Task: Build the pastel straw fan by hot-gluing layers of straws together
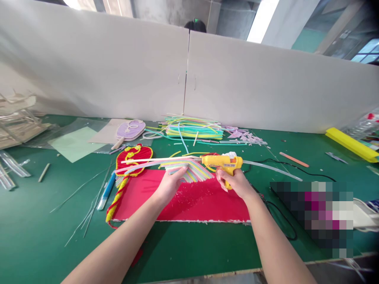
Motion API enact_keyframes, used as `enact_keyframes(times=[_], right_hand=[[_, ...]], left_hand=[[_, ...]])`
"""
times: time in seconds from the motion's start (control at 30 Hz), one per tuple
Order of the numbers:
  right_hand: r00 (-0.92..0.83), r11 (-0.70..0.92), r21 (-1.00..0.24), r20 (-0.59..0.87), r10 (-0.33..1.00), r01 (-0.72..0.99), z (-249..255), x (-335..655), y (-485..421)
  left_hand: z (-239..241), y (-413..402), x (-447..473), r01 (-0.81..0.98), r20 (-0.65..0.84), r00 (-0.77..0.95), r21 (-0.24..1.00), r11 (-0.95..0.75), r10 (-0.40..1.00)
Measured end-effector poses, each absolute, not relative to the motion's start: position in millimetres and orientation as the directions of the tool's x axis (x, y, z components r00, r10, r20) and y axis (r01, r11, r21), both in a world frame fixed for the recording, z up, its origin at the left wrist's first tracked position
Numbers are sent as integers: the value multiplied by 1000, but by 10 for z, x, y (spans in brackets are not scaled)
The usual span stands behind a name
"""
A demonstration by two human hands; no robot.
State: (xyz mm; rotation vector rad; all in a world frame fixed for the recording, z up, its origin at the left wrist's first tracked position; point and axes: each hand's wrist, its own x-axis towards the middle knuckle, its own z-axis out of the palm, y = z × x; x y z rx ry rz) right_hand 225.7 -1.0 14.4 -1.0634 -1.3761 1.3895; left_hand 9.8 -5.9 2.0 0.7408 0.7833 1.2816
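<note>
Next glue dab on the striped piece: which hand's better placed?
Right, probably: the right hand grips the glue gun, which points toward the striped piece. The left hand is holding that piece, so it seems better suited to steadying.

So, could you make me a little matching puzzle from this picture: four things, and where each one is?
Things
1. glue gun
2. striped piece
3. red board
4. purple fan

Places
A. in the left hand
B. between the red fan and the white panel
C. in the right hand
D. flat on the green table, below both hands

Pairs: 1-C, 2-A, 3-D, 4-B
</note>
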Motion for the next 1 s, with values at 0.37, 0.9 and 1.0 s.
enact_keyframes(times=[0.37,0.9,1.0], right_hand=[[-239,0,-1000,1,971,-5,118,2273,11],[-252,-6,-1000,-7,968,4,82,2295,30],[-271,-13,-1000,-15,963,9,72,2309,44]], left_hand=[[23,-64,102,-521,-93,133,840,149,987],[57,-76,109,-516,-119,132,840,170,984],[57,-74,109,-528,-110,116,835,154,987]])
